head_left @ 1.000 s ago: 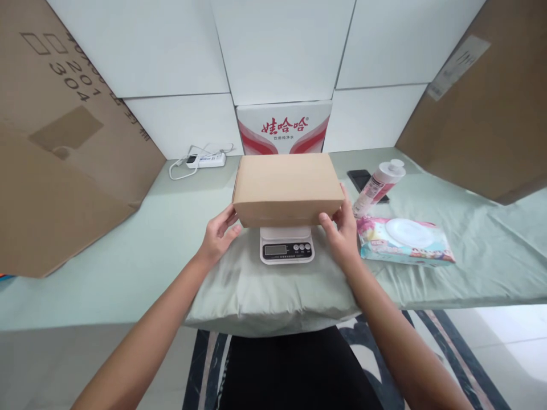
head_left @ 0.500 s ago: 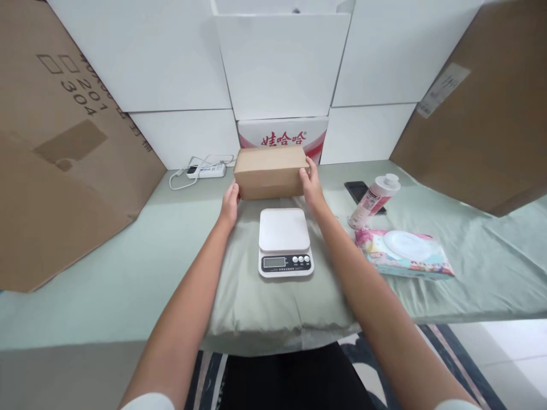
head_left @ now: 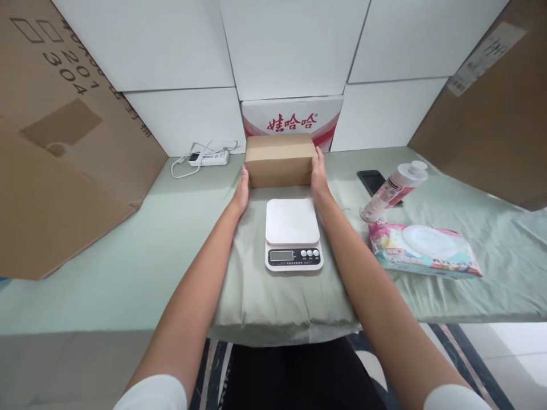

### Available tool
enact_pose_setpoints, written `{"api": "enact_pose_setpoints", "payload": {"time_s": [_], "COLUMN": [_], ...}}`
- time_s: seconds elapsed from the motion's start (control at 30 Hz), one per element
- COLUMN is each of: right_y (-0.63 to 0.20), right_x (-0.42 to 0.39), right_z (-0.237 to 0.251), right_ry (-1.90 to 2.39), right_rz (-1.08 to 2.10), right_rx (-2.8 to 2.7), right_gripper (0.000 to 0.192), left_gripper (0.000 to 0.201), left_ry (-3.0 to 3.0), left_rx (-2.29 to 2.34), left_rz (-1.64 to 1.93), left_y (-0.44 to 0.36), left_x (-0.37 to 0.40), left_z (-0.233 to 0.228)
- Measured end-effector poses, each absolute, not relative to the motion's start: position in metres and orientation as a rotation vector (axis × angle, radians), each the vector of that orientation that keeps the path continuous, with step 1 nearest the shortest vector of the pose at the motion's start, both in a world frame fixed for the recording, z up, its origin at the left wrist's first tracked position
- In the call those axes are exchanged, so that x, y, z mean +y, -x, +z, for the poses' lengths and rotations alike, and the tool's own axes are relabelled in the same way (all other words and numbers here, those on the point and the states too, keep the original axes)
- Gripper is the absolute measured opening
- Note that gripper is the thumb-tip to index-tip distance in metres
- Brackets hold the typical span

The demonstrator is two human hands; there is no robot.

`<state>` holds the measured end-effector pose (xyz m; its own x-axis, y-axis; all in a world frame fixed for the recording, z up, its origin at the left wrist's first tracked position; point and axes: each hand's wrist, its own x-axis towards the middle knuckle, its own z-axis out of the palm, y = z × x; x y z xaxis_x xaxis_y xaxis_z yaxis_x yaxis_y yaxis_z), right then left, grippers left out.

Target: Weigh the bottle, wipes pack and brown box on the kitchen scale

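A small brown cardboard box [head_left: 280, 171] is at the back of the cloth-covered table, in front of a white and red carton. My left hand [head_left: 243, 191] is pressed along its left end, fingers stretched forward. On the right end lies my right hand [head_left: 318, 172], its palm against the side and fingers pointing up and back. The box is held between both hands; its underside is hidden. Between my forearms is a white digital kitchen scale [head_left: 293, 222] with nothing on its platform and a blank display.
The white and red carton [head_left: 256, 117] stands against white panels [head_left: 294, 51]. A power strip [head_left: 213, 158] with a cable is at back left. To the right are a phone [head_left: 371, 179], a tilted bottle [head_left: 391, 192] and a wipes pack [head_left: 423, 250]. Large cardboard sheets [head_left: 72, 188] flank both sides.
My view has tipped down a little and shifted. The cardboard box is slightly farther back. My right fingers have flattened from the box's front corner onto its right end.
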<state>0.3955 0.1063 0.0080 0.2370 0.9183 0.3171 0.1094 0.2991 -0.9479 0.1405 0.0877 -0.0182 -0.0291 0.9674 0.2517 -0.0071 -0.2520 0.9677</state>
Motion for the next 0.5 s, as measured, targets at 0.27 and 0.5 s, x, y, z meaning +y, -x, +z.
{"api": "enact_pose_setpoints", "payload": {"time_s": [0.27,0.5], "right_y": [-0.394,-0.479], "right_x": [0.092,-0.060], "right_z": [0.043,0.137], "right_ry": [1.177,1.334], "right_rz": [0.617,-0.231], "right_rx": [-1.240,-1.265], "right_gripper": [0.101,0.060], "left_gripper": [0.071,0.065], "left_ry": [-1.348,-1.071], "left_rx": [1.182,1.159], "left_rz": [1.443,1.688], "left_y": [-0.137,-0.130], "left_x": [0.080,0.061], "left_z": [-0.019,-0.002]}}
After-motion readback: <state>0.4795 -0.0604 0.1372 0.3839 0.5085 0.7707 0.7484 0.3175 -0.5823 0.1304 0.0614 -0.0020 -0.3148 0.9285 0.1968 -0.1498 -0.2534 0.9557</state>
